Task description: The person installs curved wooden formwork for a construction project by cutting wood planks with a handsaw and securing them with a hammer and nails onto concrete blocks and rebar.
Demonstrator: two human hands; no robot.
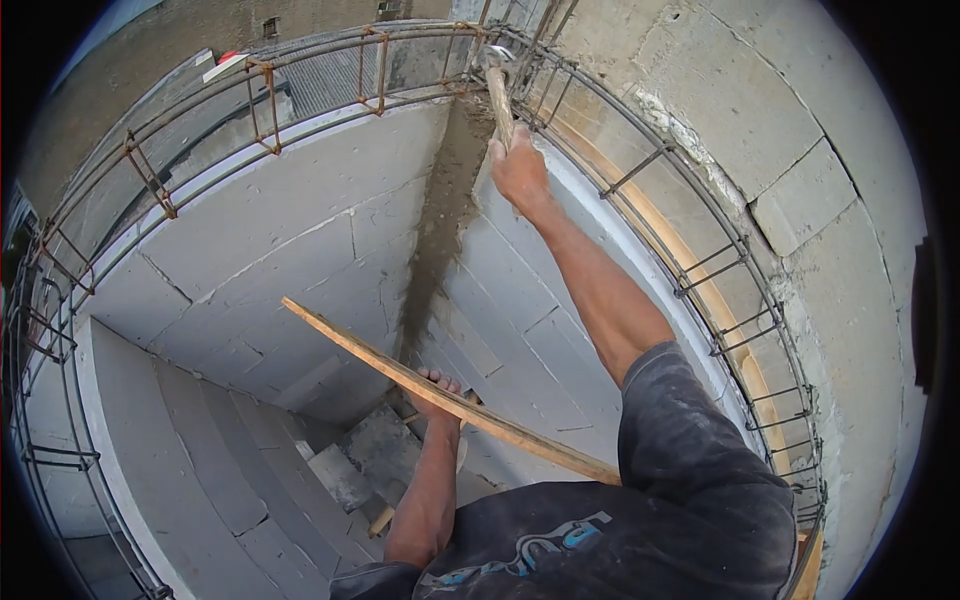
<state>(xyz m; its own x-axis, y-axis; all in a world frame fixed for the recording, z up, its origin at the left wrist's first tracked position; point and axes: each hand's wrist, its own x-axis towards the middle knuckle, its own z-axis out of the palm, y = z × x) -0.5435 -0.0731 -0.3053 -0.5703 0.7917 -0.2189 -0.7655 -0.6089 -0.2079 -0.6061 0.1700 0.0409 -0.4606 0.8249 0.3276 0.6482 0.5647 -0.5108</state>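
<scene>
My right hand (522, 172) is stretched up to the wall corner and is closed round the wooden handle of a hammer (499, 98). The hammer's metal head is up among the reinforcing bars (360, 40) where two rebar cages meet. Lower down, my left hand (434, 392) grips a long, narrow wooden board (530, 437), with fingertips showing over its far edge. The board slants from the middle of the view down to my torso, its far end free in front of the block wall (300, 240).
Rebar cages run along both wall tops, with a timber strip (640, 210) beside the right one. Old masonry (750, 110) rises at the right. A dark mortar column (440, 210) fills the corner. Far below lie grey slabs (375, 450) and wood pieces.
</scene>
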